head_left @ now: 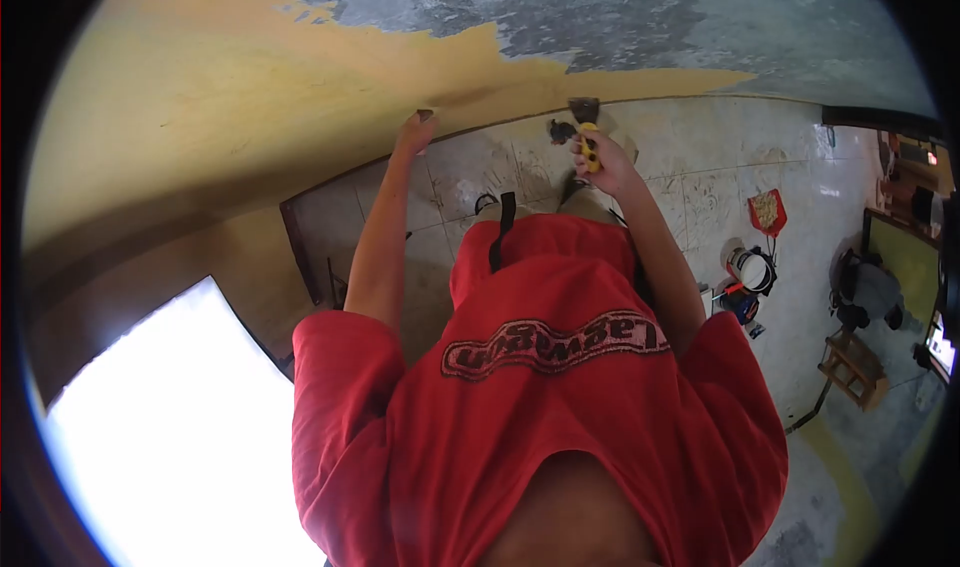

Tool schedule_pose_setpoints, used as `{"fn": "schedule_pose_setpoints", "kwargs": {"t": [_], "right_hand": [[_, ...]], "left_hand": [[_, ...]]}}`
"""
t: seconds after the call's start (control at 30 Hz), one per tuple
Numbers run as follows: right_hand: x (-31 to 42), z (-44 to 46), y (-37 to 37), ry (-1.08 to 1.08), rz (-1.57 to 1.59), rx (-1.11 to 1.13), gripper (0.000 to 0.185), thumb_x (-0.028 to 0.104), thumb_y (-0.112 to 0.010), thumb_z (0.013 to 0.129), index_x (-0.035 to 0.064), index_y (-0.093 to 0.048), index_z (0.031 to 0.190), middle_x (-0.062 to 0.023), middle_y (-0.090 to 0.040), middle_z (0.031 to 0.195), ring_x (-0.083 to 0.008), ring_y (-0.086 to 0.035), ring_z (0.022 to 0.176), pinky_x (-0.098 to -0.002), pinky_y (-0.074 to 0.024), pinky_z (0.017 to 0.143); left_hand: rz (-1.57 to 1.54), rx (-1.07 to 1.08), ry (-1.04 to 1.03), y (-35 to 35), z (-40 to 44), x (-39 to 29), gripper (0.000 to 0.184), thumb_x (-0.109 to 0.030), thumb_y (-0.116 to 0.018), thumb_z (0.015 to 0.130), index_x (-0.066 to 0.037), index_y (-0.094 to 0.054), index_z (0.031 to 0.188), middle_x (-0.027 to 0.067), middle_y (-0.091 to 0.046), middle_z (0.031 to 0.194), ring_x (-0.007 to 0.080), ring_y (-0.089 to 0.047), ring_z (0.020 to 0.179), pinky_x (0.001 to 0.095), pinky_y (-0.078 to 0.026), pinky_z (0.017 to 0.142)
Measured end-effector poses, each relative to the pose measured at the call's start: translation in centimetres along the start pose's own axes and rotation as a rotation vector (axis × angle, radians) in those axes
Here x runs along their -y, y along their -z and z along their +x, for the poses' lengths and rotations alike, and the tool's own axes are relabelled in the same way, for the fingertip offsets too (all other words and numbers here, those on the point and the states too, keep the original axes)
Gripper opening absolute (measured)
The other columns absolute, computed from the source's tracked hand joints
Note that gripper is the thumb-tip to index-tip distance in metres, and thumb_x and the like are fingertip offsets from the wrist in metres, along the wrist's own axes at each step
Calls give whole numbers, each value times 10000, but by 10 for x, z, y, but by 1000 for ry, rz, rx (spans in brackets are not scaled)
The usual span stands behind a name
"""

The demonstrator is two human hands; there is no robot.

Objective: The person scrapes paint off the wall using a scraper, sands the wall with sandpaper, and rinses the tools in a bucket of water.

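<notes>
My right hand is closed round the yellow handle of a putty knife, whose wide dark blade points toward the foot of the wall. A small dark lump shows beside the blade; I cannot tell what it is. My left hand is closed close to the yellow part of the wall. A small dark object shows at its fingers, too little of it visible to name. Yellow paint covers the lower wall with a ragged edge, and grey patchy surface shows beyond it.
Smudged pale tiles make up the floor. To the right are a red dustpan with pale scraps, a white bucket, a blue container and a wooden stool. Another person is low at the far right. A bright opening lies left.
</notes>
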State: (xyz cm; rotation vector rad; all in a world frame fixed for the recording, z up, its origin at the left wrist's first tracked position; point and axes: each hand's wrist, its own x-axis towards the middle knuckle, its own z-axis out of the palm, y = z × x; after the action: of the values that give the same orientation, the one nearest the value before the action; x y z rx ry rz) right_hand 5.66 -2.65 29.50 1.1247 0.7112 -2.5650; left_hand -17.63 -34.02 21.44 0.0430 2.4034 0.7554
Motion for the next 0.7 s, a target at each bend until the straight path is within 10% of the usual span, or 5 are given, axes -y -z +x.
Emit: {"fn": "schedule_pose_setpoints", "kwargs": {"t": [0.2,0.4,0.47,0.7], "right_hand": [[46,67,-34,-146,-514,-8,198,280,-489,921,90,-492,867,-12,-496,692,-115,-474,538,-262,-397,448],[68,65,-29,36,-1775,-129,271,244,-519,894,-16,-552,960,-147,-609,760,-236,-656,676,-359,-526,540],[70,59,-8,716,-2178,-163,299,254,-538,887,9,-550,1059,-201,-630,851,-345,-658,771,-439,-539,641],[92,63,20,723,-1981,-384,261,259,-519,901,38,-546,1037,-212,-641,917,-386,-646,852,-484,-522,740]], "left_hand": [[-296,6,-81,-41,6,-56,538,-405,-602,797,-1,-596,1152,214,-642,1088,328,-638,980,399,-501,836],[-197,-175,-428,-82,-8,-14,502,-404,-611,804,-21,-614,1128,214,-639,1097,340,-613,1045,390,-459,914],[-27,-30,72,-101,-16,20,512,-414,-605,811,-11,-606,1127,214,-628,1127,345,-611,1045,394,-472,892],[-579,152,555,-162,-149,109,489,-416,-575,816,-151,-535,1225,90,-550,1129,273,-610,875,461,-519,695]]}}
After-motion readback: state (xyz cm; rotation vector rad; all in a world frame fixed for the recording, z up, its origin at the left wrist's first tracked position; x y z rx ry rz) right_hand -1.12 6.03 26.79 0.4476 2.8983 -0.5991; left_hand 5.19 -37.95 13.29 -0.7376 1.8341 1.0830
